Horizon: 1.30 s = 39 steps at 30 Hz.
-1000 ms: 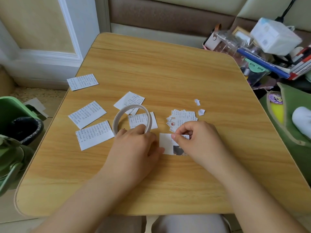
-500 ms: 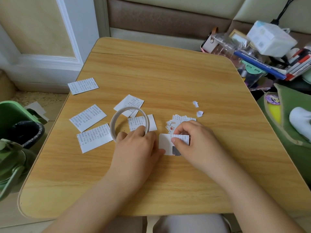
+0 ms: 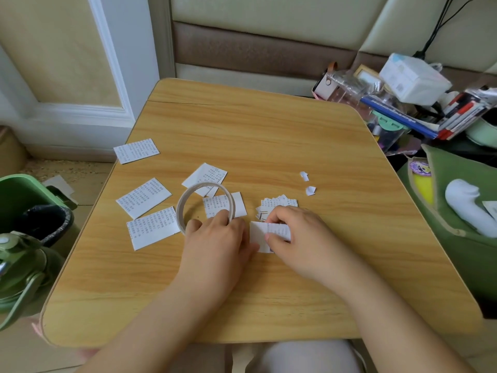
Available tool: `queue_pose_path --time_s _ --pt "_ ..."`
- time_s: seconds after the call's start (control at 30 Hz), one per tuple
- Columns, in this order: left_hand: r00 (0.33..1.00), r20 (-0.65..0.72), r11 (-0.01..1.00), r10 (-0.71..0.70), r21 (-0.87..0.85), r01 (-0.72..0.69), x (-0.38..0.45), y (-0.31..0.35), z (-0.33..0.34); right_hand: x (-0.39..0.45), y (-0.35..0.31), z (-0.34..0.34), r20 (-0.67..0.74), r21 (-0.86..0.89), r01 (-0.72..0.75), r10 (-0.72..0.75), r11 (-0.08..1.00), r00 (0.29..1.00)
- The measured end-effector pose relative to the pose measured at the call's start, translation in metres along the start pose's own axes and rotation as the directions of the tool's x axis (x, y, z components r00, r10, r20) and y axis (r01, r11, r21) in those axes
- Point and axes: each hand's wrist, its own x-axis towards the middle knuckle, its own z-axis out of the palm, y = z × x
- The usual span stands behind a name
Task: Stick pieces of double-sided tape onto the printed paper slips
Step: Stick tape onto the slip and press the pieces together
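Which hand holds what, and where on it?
Left hand grips the tape roll at its near rim. Right hand pinches the slip along its right part.

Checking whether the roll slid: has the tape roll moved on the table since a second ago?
No. The tape roll keeps overlapping the same slip, held by the left hand; only the camera shifted.

Upright tape roll point(image 3: 205, 207); scattered printed slips point(image 3: 144, 197)
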Motion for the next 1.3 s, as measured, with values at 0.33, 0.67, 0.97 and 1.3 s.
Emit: queue_pose_path --time_s 0.33,0.67,0.97,1.3 --pt "0.996 0.072 0.998 -0.047 0.042 0.044 -0.001 0.002 -0.005 -0.013 0.007 0.007 -0.124 -0.075 0.051 -0.060 0.996 0.990" --pt "0.991 0.115 0.997 -0.062 0.062 0.055 -0.001 0.003 -0.007 -0.017 0.010 0.016 -0.143 -0.097 0.112 -0.126 0.989 0.982" --pt "0.988 0.132 0.994 -0.082 0.086 0.071 -0.003 0.004 -0.011 -0.013 0.017 0.006 -0.133 0.010 0.049 -0.047 0.999 0.990" --pt "0.989 0.124 0.994 -0.084 0.076 0.075 -0.006 0.003 -0.009 -0.013 0.020 0.012 -0.143 -0.135 0.032 -0.051 0.990 0.988"
